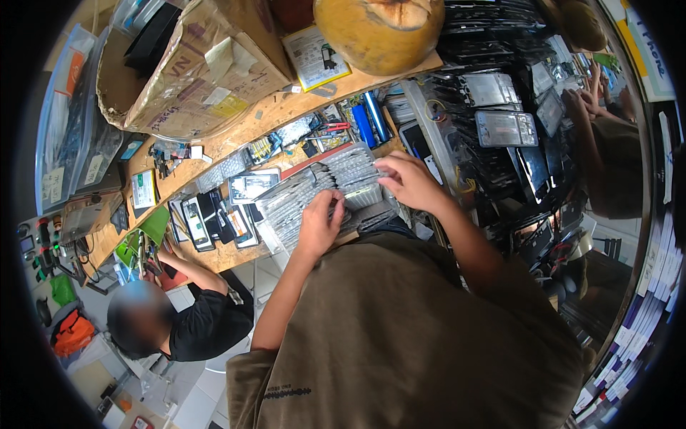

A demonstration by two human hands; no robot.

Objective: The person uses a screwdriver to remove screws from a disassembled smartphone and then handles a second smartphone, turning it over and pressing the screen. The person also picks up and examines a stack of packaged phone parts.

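Observation:
Two rows of thin, clear bubble-wrapped packets (pixel 286 204) stand on edge in a shallow box in front of me. My left hand (pixel 321 220) is over the near row with fingers curled and thumb against them, at the packets' edges; what it pinches is partly hidden. My right hand (pixel 413 180) reaches in from the right, its fingers bent and slightly apart beside the right-hand row (pixel 354 168). No object shows between the right fingers. A whitish, flat packet (pixel 363 196) lies lower between the two hands.
Several phones and screens (pixel 196 222) lie left of the box. Beyond are a blue cylinder (pixel 374 114), a shelf with a worn cardboard box (pixel 204 75) and a large yellow-brown round object (pixel 382 36). Stacked phone parts (pixel 493 93) fill the right. Another person (pixel 200 314) works at left.

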